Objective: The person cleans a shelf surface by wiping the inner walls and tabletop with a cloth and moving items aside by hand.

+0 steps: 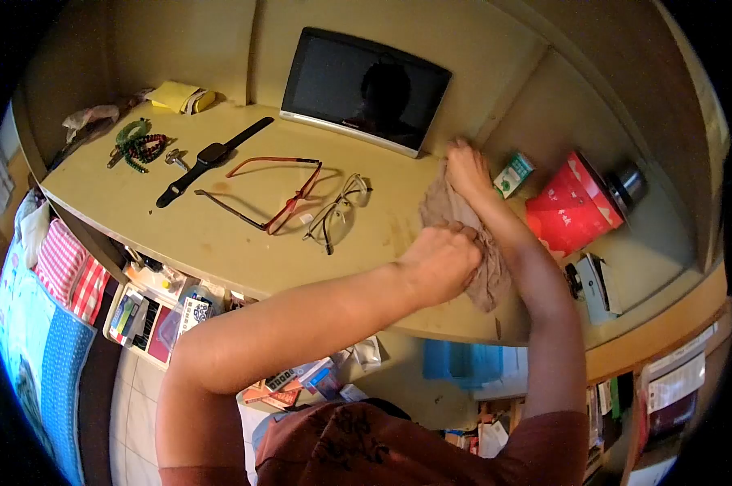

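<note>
A crumpled brownish-pink cloth (492, 279) lies on the cream desk shelf (374, 271), right of the middle. My left hand (443, 261) is closed in a fist around its near part. Farther back, my right hand (468, 168) has its fingers curled over the cloth's upper end, close to the back wall. A dark-screened tablet-like device (362, 89) leans at the back, left of my right hand. To the right of that hand stands a small green-and-white box (513, 176). Thin-framed glasses (339, 212) rest left of my left hand.
Red-framed glasses (289, 209), a black smartwatch (212, 155), bead bracelets (143, 147) and a yellow packet (175, 96) lie on the left. A red tub (572, 206) and a small white box (599, 290) are at the right. Side walls enclose the shelf.
</note>
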Demonstrator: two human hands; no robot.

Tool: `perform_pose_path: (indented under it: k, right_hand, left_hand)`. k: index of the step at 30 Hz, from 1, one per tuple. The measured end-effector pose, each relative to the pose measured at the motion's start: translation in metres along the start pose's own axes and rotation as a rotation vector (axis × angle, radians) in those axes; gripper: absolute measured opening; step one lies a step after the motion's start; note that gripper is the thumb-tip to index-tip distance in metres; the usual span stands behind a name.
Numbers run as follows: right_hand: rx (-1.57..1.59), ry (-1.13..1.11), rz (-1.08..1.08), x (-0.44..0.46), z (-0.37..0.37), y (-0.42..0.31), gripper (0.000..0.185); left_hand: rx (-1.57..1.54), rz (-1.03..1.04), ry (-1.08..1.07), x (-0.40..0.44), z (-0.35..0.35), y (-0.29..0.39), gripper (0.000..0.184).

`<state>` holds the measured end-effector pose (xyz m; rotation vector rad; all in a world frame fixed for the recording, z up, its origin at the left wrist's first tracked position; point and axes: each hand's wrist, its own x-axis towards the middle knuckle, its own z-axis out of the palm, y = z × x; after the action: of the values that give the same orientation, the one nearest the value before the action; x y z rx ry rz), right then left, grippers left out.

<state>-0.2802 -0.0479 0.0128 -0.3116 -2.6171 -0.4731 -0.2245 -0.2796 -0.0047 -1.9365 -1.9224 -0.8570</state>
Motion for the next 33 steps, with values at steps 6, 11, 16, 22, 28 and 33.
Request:
perform_pose_path:
  k: [6, 11, 16, 22, 28, 33]
  right_hand:
    - [0.303, 0.154, -0.101, 0.012, 0.010, -0.020, 0.012]
    - [0.276, 0.085, -0.140, -0.013, -0.006, 0.020, 0.012]
    - [0.073, -0.056, 0.042, -0.015, -0.011, 0.010, 0.028]
    - [0.211, -0.003, -0.052, -0.019, -0.025, 0.013, 0.027]
    - [0.511, -0.124, 0.054, -0.057, -0.120, 0.048, 0.042]
    - [0.500, -0.117, 0.216, -0.160, -0.145, 0.114, 0.007]
  left_hand:
    - [-0.005, -0.051, -0.063, 0.003, 0.003, 0.001, 0.020]
    - [0.007, -0.075, -0.083, 0.001, -0.001, 0.001, 0.021]
    - [0.038, -0.010, -0.019, 0.004, 0.005, 0.000, 0.022]
    - [-0.030, -0.053, -0.082, 0.001, -0.007, 0.001, 0.026]
    - [-0.009, -0.003, 0.050, 0.000, -0.006, 0.003, 0.021]
    - [0.014, -0.050, -0.040, 0.000, -0.014, 0.006, 0.025]
